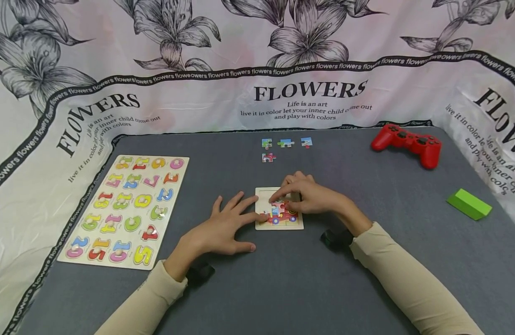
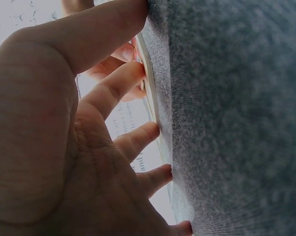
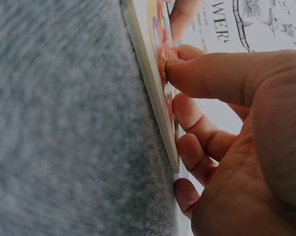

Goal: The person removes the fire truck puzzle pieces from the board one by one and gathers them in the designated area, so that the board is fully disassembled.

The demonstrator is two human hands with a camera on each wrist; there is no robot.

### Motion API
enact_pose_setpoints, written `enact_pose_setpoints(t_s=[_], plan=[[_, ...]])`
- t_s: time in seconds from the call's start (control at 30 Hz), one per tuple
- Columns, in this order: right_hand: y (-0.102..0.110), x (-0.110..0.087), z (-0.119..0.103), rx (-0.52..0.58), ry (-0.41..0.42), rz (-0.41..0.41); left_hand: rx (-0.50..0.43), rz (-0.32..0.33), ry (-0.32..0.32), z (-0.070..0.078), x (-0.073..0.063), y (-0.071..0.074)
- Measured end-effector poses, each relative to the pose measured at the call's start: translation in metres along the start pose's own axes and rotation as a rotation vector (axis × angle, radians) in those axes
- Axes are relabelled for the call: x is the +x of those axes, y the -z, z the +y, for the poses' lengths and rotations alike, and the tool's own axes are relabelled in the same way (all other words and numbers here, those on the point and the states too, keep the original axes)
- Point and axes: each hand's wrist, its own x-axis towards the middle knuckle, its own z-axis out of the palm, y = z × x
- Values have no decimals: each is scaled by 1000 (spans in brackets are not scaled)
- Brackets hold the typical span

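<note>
Puzzle board sits on the gray tabletop, partly filled. Left hand is spread wide, grip loose, fingertips at the board's left side. Right hand bends over the fitted pieces, touching them; can't tell if that grip's actually pinching one. Four loose pieces lie farther back.

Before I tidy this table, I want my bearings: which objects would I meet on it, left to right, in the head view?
Number puzzle board, jigsaw tray, red game controller, green rectangular block.
</note>
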Motion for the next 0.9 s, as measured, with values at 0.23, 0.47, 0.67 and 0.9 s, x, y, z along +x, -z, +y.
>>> enact_pose_setpoints(t_s=[0.23,0.47,0.67,0.9], plan=[[1,0,2,-6,-1,-18,1,0,-5,0,0,-1],[1,0,-1,-2,34,-20,-1,4,-8,1,0,-1],[0,0,-2,-11,22,-13,1,7,-5,1,0,-1],[-1,1,-2,-18,1,-7,-2,9,-5,2,0,-1]])
